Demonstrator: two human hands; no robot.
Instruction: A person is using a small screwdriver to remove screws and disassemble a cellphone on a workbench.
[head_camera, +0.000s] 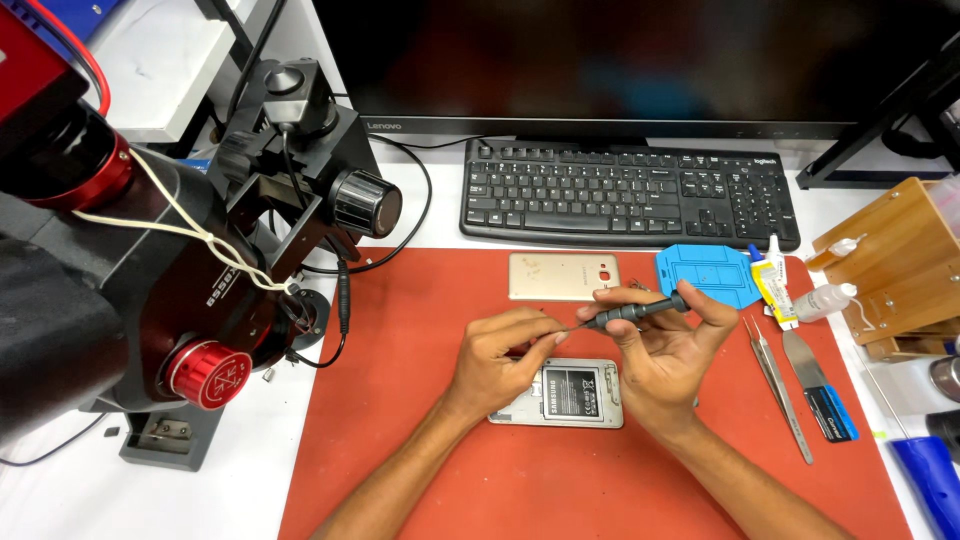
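Our right hand (665, 350) has its fingers wrapped around a dark precision screwdriver (635, 312), and our left hand (500, 355) pinches in at the tool's tip, fingers narrowed to a point; whether anything tiny sits between them, we cannot tell. The screwdriver lies nearly level above the mat, long axis running left to right, handle end up toward the right, tip pointing left and slightly down into our left fingertips. Just beneath both hands lies the opened smartphone (560, 393), back off, battery showing, its long side running left to right on the red work mat (400, 420). Above the hands, the gold back cover (560, 275) lies flat on the mat, and just right of it a blue screw tray (710, 275), whose compartments we cannot read from here. Further right we see a glue tube (772, 285), tweezers (778, 385) and a flat metal pry tool (815, 385) lying side by side. A wooden organiser box (900, 265) stands at the edge with a small bottle (825, 300) against it. Microscope (150, 270) on our left, keyboard (630, 195) beyond.
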